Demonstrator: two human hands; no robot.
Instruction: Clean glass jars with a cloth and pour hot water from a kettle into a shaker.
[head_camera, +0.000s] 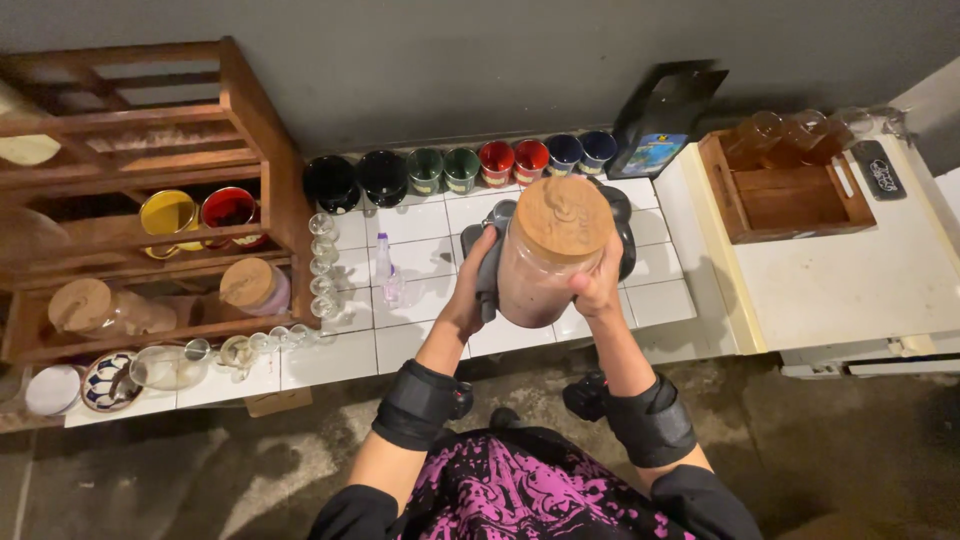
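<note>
You hold a large glass jar (545, 262) with a round wooden lid (563, 217) in both hands above a white tiled counter (420, 340). Your left hand (472, 283) wraps the jar's left side, fingers curled tight around the glass; your right hand (600, 283) grips the right side just under the lid, fingers closed on it. The jar, filled with something brownish, sits upright between your palms, over a dark grey object (620, 215) on the counter that you partly hide. Black wrist bands (418, 403) circle both forearms. Behind the jar, 8 mugs (462, 168) line the wall: 2 black, 2 green, 2 red, 2 blue. A small clear spray bottle (383, 262) stands just left of your left hand. A wooden rack (250, 150) holds jars and bowls at far left; a wooden tray (785, 195) rests on the white unit at right.
</note>
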